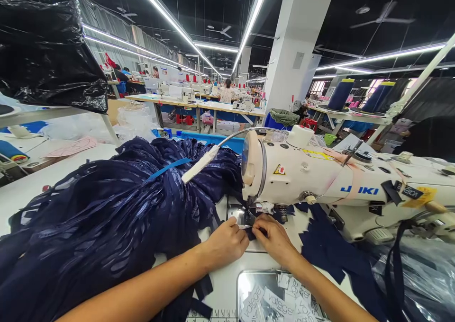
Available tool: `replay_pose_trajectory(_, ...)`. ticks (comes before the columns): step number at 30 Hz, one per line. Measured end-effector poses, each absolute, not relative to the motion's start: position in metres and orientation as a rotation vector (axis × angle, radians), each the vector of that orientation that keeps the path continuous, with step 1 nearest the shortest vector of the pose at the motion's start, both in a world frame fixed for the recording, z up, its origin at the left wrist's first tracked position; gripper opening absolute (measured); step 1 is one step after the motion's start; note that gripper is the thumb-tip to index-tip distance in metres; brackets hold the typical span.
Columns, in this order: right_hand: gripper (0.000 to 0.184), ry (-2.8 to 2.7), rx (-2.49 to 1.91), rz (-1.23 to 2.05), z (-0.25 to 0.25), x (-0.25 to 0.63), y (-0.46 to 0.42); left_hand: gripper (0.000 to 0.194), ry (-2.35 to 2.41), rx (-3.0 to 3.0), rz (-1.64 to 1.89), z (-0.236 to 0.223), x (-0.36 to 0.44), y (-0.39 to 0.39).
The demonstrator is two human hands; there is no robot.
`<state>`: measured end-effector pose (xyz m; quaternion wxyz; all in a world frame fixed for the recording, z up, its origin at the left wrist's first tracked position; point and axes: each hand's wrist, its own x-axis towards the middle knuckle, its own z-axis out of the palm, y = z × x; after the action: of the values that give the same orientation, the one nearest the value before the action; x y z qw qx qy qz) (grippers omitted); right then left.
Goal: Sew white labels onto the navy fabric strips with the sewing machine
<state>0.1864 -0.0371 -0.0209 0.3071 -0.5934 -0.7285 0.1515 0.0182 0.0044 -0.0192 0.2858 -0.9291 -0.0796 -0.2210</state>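
At the front of a white sewing machine [284, 170], both hands work close together just below the needle. My left hand [227, 241] is closed in a pinch by the metal needle plate, at a thin whitish piece [243, 226] that looks like a label. My right hand [272, 239] pinches the edge of a small navy fabric piece [251, 235] beside the presser foot. The fingers hide most of both pieces. Below the hands, a metal tray [239, 289] holds several white printed labels [279, 305].
A large bundle of navy fabric pieces [117, 213], tied with a blue strip [168, 168], covers the table's left side. More navy fabric [329, 244] lies under the machine arm. A white-wrapped flexible lamp [201, 163] hangs over the bundle. Clear plastic [419, 270] is at right.
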Motion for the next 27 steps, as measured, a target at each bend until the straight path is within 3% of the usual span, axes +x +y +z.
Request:
replay_pose_trajectory(5,0.022,-1.995,-1.545,0.439,-0.015,0.189,-0.046,0.013,-0.213,-2.525,-0.549,-0.020,0.019,0.005)
replay_pose_trajectory(14,0.024,-2.424,-1.584,-0.391,-0.022,0.170,-0.062,0.012,-0.267,-2.701,-0.473,-0.004,0.004,0.006)
replay_pose_trajectory(20,0.030,-2.658,-1.276,-0.437,-0.016,0.198,-0.046,0.008,-0.228,-2.925,-0.497,-0.001,-0.005,0.002)
replay_pose_trajectory(27,0.047,-2.627,-1.358,-0.426,-0.025,0.218,-0.030,0.011,-0.436,-2.844,-0.621,-0.033,0.028,0.005)
